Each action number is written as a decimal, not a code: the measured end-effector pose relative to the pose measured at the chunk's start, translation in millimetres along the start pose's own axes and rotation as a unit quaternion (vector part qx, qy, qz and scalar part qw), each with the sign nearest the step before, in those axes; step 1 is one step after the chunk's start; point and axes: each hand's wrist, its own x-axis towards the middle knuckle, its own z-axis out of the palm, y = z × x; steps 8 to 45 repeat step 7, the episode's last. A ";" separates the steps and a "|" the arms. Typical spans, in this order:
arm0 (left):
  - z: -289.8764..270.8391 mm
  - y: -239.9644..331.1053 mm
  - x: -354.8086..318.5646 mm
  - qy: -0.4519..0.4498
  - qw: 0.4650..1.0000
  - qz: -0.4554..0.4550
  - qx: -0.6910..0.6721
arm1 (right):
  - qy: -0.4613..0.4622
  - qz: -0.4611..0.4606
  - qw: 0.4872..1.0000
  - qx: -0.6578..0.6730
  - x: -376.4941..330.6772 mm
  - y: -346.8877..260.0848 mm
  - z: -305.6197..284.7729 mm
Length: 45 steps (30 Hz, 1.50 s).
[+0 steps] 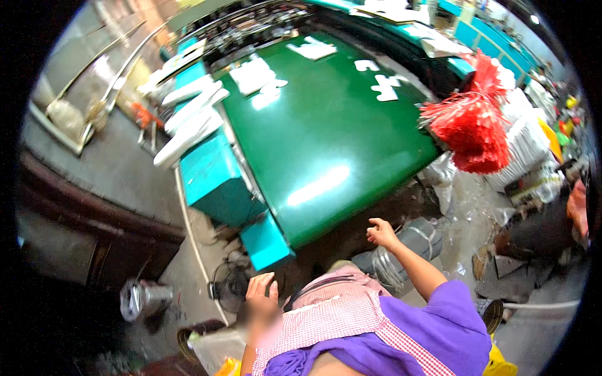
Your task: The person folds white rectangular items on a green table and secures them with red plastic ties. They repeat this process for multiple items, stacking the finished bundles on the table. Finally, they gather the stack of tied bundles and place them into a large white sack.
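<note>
One head-worn fisheye view looks steeply down and forward over the green table [326, 138]; near ground just below it; edges bend outward.

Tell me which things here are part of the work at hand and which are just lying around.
In hand or nearest:
left hand, empty, over the small fan
right hand, empty, beside the green table
white cut pieces on that table

Lying about:
red tassel bundle
white stacked strips
clear plastic wrap

left hand [262, 294] partly blurred, far shelves [501, 37] indistinct
</note>
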 end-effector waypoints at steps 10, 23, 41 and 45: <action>76.6 -13.5 63.9 -0.221 0.964 0.132 -0.061 | 0.206 0.154 0.929 0.268 13.8 54.9 -91.1; 76.6 -13.5 63.9 -0.221 0.964 0.132 -0.061 | 0.206 0.154 0.929 0.268 13.8 54.9 -91.1; 76.6 -13.5 63.9 -0.221 0.964 0.132 -0.061 | 0.206 0.154 0.929 0.268 13.8 54.9 -91.1; 76.6 -13.5 63.9 -0.221 0.964 0.132 -0.061 | 0.206 0.154 0.929 0.268 13.8 54.9 -91.1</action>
